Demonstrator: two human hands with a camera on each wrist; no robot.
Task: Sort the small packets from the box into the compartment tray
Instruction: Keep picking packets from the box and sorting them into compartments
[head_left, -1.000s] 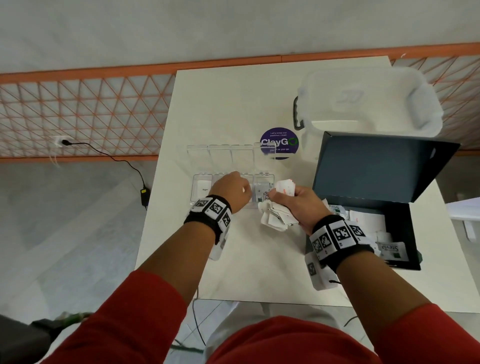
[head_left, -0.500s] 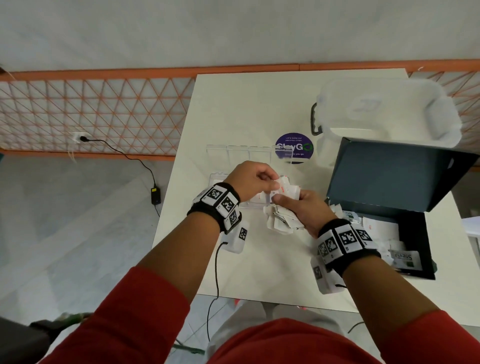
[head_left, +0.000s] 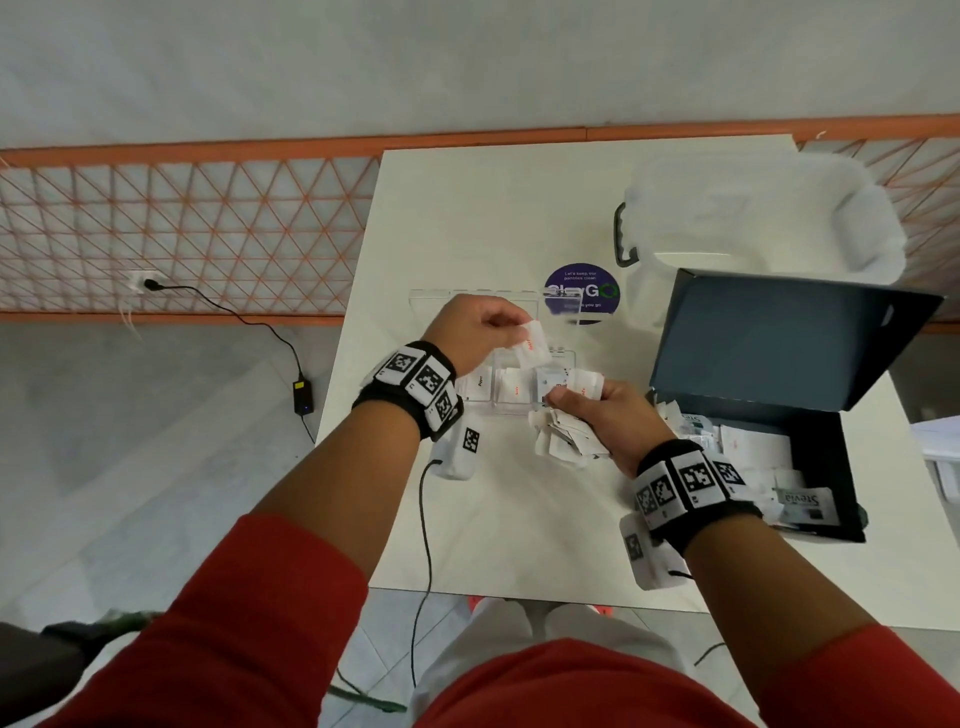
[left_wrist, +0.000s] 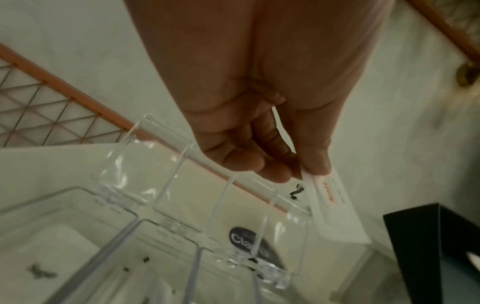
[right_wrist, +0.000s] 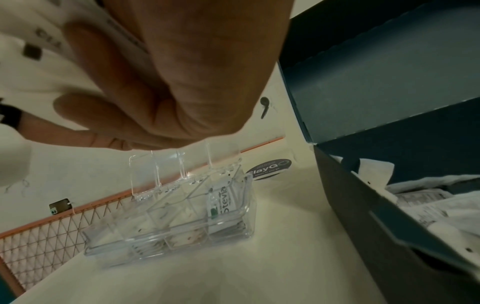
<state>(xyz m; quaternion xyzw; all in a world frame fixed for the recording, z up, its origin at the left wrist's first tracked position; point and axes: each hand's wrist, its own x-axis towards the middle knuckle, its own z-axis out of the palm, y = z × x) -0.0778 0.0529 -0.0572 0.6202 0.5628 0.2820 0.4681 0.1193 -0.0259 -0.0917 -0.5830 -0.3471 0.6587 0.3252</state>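
Note:
My left hand (head_left: 480, 327) pinches one white packet with red print (head_left: 531, 345) (left_wrist: 335, 207) above the clear compartment tray (head_left: 567, 358) (right_wrist: 223, 234), whose lid stands open. A Stevia packet (right_wrist: 223, 197) stands in the tray's right end compartment; other compartments hold white packets. My right hand (head_left: 605, 415) grips a bunch of white packets (head_left: 563, 441) just in front of the tray's right end. The dark box (head_left: 826, 467) lies open to the right with more packets (head_left: 753, 447) inside.
A translucent lidded tub (head_left: 758, 208) stands at the back right of the white table (head_left: 519, 519). A round purple sticker (head_left: 592, 291) lies behind the tray. An orange mesh fence (head_left: 182, 234) runs beyond the table's left edge. A cable (head_left: 423, 519) hangs from my left wrist.
My left hand went from the tray to the bunch in my right hand, pulled one packet out and lifted it over the tray. The right hand stayed by the tray with its bunch.

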